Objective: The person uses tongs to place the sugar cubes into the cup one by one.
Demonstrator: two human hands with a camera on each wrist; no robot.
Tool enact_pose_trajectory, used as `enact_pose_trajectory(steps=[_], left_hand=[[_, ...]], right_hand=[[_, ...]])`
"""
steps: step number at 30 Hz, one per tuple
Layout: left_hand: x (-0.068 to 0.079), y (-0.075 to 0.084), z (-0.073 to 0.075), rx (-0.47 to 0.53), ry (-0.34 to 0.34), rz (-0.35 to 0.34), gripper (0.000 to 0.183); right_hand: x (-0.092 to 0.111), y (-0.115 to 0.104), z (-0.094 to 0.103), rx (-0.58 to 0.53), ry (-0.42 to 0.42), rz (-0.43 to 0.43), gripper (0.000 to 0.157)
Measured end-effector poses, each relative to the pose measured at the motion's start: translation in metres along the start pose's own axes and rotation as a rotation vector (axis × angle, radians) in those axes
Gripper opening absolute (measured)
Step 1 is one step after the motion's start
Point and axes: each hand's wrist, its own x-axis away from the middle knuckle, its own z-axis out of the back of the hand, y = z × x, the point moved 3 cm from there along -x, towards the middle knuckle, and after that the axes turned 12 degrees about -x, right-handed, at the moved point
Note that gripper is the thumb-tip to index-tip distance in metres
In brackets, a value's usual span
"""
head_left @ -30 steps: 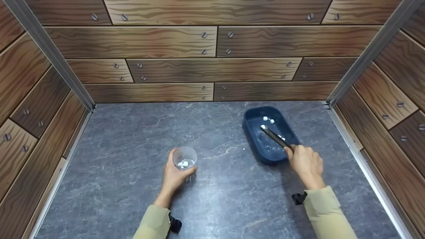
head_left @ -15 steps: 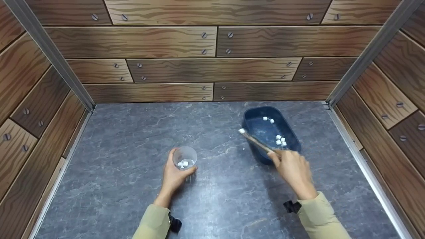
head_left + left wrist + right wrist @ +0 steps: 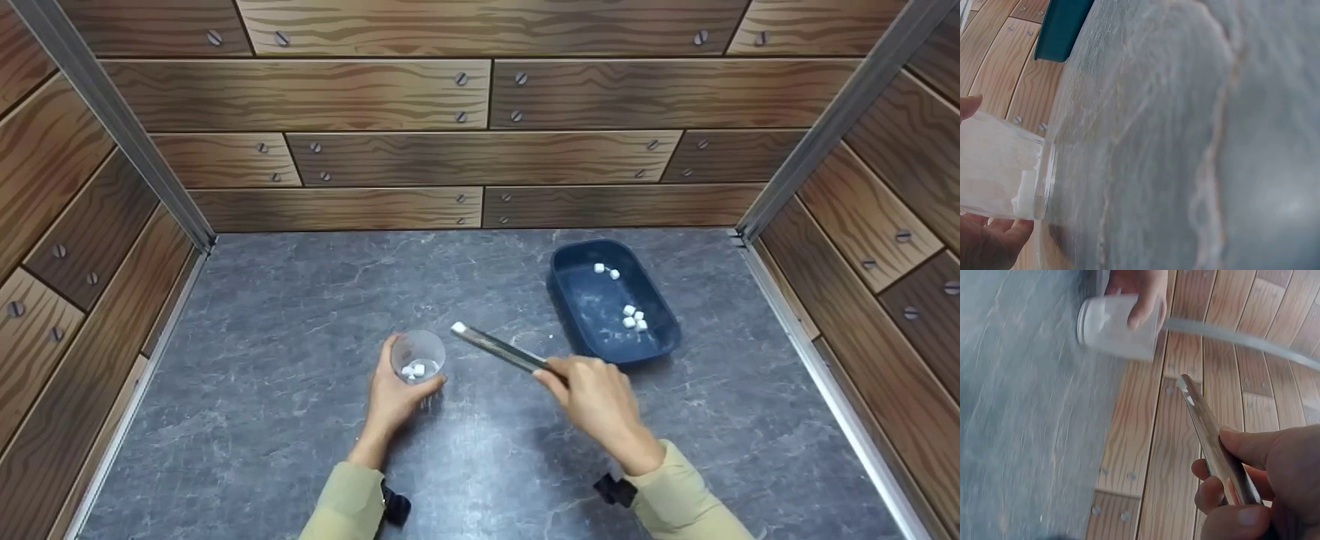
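My left hand (image 3: pixel 394 401) grips a clear plastic cup (image 3: pixel 418 346) that stands upright on the table, thumb on one side and fingers on the other. A few small white cubes (image 3: pixel 418 370) lie at the cup's bottom. Metal tongs (image 3: pixel 502 349) are held in my right hand (image 3: pixel 600 397), thumb and fingers squeezing the two arms together. At their tip sits one white cube (image 3: pixel 458 328), just right of the cup and apart from it. The right wrist view shows the tongs (image 3: pixel 1213 444) pointing toward the cup (image 3: pixel 1120 326).
A dark blue tray (image 3: pixel 574 319) stands at the right, with several white cubes (image 3: pixel 634 318) inside. A tiny white crumb (image 3: pixel 551 336) lies left of the tray. Wood-patterned walls (image 3: pixel 480 157) enclose the grey marbled table (image 3: pixel 300 300) at the back and sides.
My right hand has carried the tongs with a white cube out of the tray and leftward toward the cup. The left hand and cup have stayed still.
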Motion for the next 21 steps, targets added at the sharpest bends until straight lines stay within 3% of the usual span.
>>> enact_pose_trajectory(steps=[8,14,21], left_hand=[[-0.001,0.001,0.000,-0.008,0.030,-0.031,0.098],[-0.001,0.001,0.000,-0.008,0.026,-0.027,0.098],[0.000,0.001,0.000,0.020,0.020,-0.020,0.097]], right_hand=[[-0.001,-0.019,-0.013,-0.004,-0.035,0.075,0.025],[0.000,-0.018,-0.015,0.022,-0.024,0.057,0.037],[0.003,-0.008,-0.009,0.025,0.011,0.006,0.038]])
